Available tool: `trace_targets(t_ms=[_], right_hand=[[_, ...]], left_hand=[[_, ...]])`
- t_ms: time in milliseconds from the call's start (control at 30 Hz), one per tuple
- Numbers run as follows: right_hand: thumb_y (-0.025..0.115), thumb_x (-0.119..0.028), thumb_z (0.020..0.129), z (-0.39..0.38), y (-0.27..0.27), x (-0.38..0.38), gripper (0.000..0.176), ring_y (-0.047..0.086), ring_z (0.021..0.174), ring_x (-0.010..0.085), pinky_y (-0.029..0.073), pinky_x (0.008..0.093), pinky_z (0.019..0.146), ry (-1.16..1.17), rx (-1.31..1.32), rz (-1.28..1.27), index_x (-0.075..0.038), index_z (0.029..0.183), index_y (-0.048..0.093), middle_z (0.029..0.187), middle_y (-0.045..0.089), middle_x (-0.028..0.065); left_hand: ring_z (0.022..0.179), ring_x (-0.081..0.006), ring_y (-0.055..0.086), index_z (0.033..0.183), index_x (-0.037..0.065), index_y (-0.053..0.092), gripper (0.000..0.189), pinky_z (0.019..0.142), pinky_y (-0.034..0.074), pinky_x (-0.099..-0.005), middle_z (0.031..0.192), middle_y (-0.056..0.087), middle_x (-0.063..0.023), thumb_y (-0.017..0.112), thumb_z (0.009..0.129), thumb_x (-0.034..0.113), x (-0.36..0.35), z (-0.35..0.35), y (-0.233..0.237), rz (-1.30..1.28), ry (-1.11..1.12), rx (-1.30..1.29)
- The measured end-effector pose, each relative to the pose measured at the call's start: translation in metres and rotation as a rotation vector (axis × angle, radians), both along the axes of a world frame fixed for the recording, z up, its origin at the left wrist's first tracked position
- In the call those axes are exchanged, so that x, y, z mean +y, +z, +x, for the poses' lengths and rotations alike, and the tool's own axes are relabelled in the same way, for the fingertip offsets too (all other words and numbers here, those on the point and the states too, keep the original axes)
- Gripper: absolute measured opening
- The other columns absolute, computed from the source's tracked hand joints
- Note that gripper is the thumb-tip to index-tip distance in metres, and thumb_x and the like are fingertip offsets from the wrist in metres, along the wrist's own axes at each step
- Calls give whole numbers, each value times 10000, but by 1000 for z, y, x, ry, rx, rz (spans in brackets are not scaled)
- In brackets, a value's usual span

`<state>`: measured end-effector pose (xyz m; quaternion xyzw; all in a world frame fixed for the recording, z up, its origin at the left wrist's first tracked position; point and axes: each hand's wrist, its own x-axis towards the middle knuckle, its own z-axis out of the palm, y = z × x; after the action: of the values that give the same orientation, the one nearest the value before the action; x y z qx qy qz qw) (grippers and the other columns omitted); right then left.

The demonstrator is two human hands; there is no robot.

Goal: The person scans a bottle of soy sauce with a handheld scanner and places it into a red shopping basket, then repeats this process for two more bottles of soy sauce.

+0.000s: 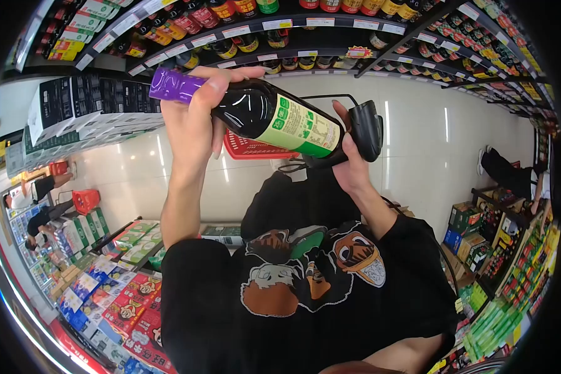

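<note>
A dark glass bottle (249, 109) with a purple wrapped cap (171, 85) and a green-and-cream label (299, 124) lies nearly sideways in front of my chest. My left hand (199, 106) is closed around its neck just by the cap. At the base end, my right hand (353, 165) holds the bottle between thumb and fingers, partly hidden behind it. Beside those fingers sits a black rounded object (368, 131) whose kind I cannot make out. Below and behind the bottle, part of a red basket (255, 149) shows; a thin black bar (330, 96) runs near it.
Shelves of bottles with price tags (277, 25) curve ahead. Stacked black-and-white cartons (75, 103) stand left, boxed goods (131, 305) lower left. A pale tiled floor (411, 137) runs between. Another person (511, 174) is at far right, others (43, 193) at far left.
</note>
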<state>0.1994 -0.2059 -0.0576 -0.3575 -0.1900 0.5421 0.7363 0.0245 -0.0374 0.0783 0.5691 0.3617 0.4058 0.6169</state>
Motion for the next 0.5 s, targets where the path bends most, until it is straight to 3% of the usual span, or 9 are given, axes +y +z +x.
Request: trace_targets(t_ms=[100, 167, 333, 433, 467, 500], right_hand=[[658, -304, 967, -31, 4, 0, 722, 412, 1410, 242, 363, 406, 1153, 24, 31, 10, -13, 1532, 314, 1550, 388, 124], [648, -380, 961, -49, 4, -4, 762, 370, 1429, 228, 313, 433, 1182, 100, -56, 37, -54, 1548, 286, 1589, 325, 84], [651, -364, 963, -95, 7, -3, 744, 386, 1417, 223, 324, 424, 1175, 92, -135, -27, -25, 1531, 312, 1554, 371, 96], [634, -360, 977, -117, 15, 2, 717, 415, 1396, 224, 341, 417, 1166, 54, -52, -81, -8, 1519, 326, 1518, 415, 113], [624, -328, 988, -120, 16, 3, 665, 445, 1368, 215, 366, 402, 1143, 46, -15, -52, 0, 1501, 358, 1491, 451, 117], [614, -296, 998, -123, 17, 5, 614, 475, 1340, 206, 390, 388, 1121, 39, 22, -23, 8, 1483, 391, 1463, 488, 121]], left_hand=[[358, -63, 465, 912, -53, 638, 287, 282, 257, -171, 1060, 696, -313, 519, 948, 206, 2, -30, -2, 38, -34, 24], [356, -62, 462, 916, -55, 640, 291, 282, 256, -171, 1057, 697, -312, 522, 948, 209, 4, -47, -4, 35, -37, 2], [357, -53, 457, 922, -63, 645, 301, 267, 211, -174, 1044, 704, -303, 536, 943, 217, 11, -82, -8, 12, -33, -2], [663, -192, 701, 928, -100, 628, 381, 571, 560, -262, 995, 714, -288, 526, 1000, 260, 11, -87, -14, 96, 79, -28], [822, -257, 729, 937, -102, 621, 402, 778, 584, -336, 966, 718, -279, 515, 1024, 277, 10, -94, -10, 126, 77, 25], [822, -257, 729, 937, -102, 621, 402, 778, 584, -336, 966, 718, -279, 515, 1024, 277, 10, -99, -12, 124, 83, 22]])
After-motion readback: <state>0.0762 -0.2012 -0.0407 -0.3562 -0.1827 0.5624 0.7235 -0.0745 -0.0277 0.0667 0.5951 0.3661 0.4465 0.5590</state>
